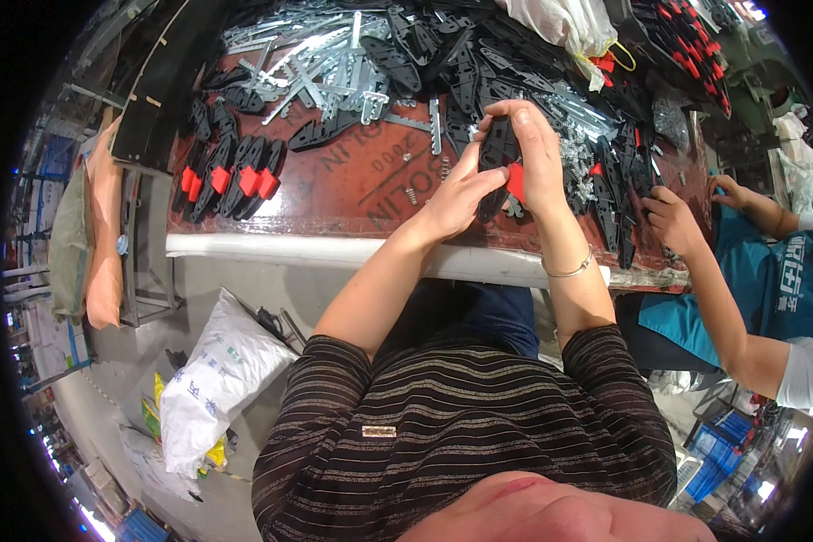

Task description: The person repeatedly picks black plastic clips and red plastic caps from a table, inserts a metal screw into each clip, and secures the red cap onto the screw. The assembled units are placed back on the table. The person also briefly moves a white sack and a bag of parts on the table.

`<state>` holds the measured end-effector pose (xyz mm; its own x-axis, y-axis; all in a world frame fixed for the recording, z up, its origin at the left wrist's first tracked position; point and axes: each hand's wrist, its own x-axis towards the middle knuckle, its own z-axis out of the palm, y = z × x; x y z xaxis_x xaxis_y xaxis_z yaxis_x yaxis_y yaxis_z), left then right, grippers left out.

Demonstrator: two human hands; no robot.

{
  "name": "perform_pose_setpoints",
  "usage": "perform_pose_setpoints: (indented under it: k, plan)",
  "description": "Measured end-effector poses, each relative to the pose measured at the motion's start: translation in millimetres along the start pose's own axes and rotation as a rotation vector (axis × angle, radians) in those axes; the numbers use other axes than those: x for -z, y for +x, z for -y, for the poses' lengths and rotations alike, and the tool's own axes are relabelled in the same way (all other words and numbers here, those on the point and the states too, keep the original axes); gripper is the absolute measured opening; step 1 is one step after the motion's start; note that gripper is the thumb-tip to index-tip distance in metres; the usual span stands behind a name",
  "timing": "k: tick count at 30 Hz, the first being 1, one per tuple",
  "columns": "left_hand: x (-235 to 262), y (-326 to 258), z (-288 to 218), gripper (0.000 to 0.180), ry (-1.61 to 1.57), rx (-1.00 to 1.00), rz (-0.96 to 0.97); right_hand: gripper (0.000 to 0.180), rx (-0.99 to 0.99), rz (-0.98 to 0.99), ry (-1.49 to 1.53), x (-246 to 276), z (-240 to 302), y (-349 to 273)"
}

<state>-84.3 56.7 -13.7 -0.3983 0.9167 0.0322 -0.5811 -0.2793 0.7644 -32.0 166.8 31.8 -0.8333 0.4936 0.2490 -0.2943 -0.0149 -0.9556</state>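
Note:
Both my hands hold one black plastic handle piece (495,149) with a red tab (515,181) above the brown table (334,185). My left hand (456,194) presses its fingers against the piece's lower left side. My right hand (533,154) wraps over the top and right side, thumb near the red tab. Beneath the hands lies another black piece, partly hidden.
Finished black-and-red handles (230,181) lie in a row at the table's left. Metal strips (316,63) and loose black parts (461,63) cover the far side. A co-worker's hand (673,221) works at the right. A white sack (217,379) sits on the floor.

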Motion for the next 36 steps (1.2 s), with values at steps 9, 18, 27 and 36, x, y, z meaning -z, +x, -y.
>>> perform_pose_setpoints:
  k: [9, 18, 27, 36]
  plan:
    - [-3, -1, 3, 0.066, 0.423, -0.168, 0.034, 0.03, 0.17, -0.153, -0.198, -1, -20, 2]
    - [-9, 1, -5, 0.064, 0.29, -0.18, 0.071, 0.036, 0.205, -0.117, -0.309, 9, -22, 3]
    - [52, -70, -102, 0.061, 0.829, -0.463, -0.587, 0.011, 0.157, -0.208, -0.492, 22, 1, -64]
    - [207, -153, -181, 0.046, 1.664, -0.252, -0.985, 0.011, 0.383, -0.168, -0.809, 23, -14, -87]
